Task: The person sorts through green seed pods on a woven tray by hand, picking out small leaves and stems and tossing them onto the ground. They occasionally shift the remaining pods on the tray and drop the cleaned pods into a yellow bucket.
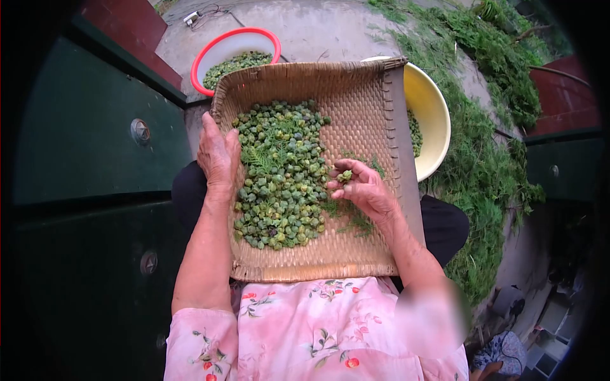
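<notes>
A woven winnowing basket lies across my lap, with a heap of small green seed cones on its left and middle part. Feathery green sprigs lie on the heap, and loose bits of leaf are scattered to its right. My left hand grips the basket's left side, thumb on the inner side and the other fingers partly hidden. Over the basket's right half, my right hand is closed around a green seed cone, held between thumb and fingers just right of the heap.
Beyond the basket stands a red-rimmed white basin with green cones inside. A yellow basin, also holding cones, is partly behind the basket at right. Cut leafy branches cover the ground there. Dark green door panels flank my left.
</notes>
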Available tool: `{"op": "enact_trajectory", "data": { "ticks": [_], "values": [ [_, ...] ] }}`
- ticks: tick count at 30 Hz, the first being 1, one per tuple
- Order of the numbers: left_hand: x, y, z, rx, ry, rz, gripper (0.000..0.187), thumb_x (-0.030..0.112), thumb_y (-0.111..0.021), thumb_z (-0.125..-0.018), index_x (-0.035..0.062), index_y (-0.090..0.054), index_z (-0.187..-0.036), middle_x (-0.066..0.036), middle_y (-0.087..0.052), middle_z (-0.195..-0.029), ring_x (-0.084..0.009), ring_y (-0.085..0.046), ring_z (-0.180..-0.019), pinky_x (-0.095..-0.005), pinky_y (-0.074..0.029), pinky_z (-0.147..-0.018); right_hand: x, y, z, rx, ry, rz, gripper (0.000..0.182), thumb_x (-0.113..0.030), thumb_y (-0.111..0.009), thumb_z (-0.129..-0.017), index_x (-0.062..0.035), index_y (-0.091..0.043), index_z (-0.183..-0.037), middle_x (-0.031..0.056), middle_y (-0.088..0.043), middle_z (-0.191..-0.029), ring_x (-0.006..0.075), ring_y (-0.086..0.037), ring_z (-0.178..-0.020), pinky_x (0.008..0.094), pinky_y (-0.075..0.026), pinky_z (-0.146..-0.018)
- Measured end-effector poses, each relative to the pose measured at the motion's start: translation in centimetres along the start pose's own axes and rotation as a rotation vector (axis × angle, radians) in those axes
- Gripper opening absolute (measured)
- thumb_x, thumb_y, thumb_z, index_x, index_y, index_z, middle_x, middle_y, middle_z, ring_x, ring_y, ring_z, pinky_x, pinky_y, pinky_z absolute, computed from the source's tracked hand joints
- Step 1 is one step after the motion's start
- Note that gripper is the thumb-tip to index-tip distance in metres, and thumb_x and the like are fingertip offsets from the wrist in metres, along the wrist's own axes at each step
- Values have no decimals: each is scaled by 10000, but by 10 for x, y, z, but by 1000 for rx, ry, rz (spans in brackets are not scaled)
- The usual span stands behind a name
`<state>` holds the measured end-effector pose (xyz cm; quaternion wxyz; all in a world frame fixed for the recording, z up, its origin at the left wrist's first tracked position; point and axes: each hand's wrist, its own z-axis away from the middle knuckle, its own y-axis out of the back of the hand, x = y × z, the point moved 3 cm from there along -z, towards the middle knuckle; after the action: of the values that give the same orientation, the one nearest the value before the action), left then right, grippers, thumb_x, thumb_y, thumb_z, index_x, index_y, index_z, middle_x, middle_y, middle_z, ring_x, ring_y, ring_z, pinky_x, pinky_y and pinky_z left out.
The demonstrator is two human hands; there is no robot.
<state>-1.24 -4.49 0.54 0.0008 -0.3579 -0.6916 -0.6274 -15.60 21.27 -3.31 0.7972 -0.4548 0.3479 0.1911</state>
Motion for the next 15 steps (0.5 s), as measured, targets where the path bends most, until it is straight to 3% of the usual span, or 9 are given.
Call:
{"op": "enact_trajectory", "data": {
  "ticks": [3,5,7,12,15],
  "values": [
    [-1,0,0,3,-11,-4,652,217,-651,-798,-46,-365,-1321,-260,-595,-1045,-408,-585,-959,-467,-466,-815,9,18,-4,106,-143,165,377,-66,-698,-798,17,-548,-1134,75,-611,-899,194,-600,-845,268,-499,-693],
    [0,0,-1,-1,6,-18,654,221,-651,-798,-42,-364,-1323,-260,-594,-1048,-407,-583,-964,-466,-465,-816,8,14,-3,185,-33,642,271,-91,-704,-794,-18,-609,-1036,47,-615,-778,176,-599,-796,285,-486,-688],
    [0,-1,-2,-7,17,-21,655,224,-651,-798,-39,-363,-1325,-259,-593,-1051,-406,-583,-963,-467,-465,-815,10,-2,2,142,299,1227,254,-86,-701,-783,-37,-619,-1018,65,-618,-796,183,-606,-800,303,-487,-705],
    [0,-1,-1,-13,25,-24,659,226,-652,-796,-36,-362,-1326,-258,-591,-1055,-410,-583,-965,-471,-465,-814,24,-18,0,17,355,1530,207,-68,-667,-787,-61,-635,-992,94,-625,-908,220,-631,-831,344,-500,-737],
    [1,0,-1,-10,24,-15,657,224,-650,-796,-36,-362,-1326,-256,-591,-1057,-411,-584,-966,-470,-465,-816,14,-12,-4,55,256,1291,209,-48,-626,-821,-48,-608,-1030,89,-618,-914,188,-633,-806,327,-507,-652]
  ]
}}
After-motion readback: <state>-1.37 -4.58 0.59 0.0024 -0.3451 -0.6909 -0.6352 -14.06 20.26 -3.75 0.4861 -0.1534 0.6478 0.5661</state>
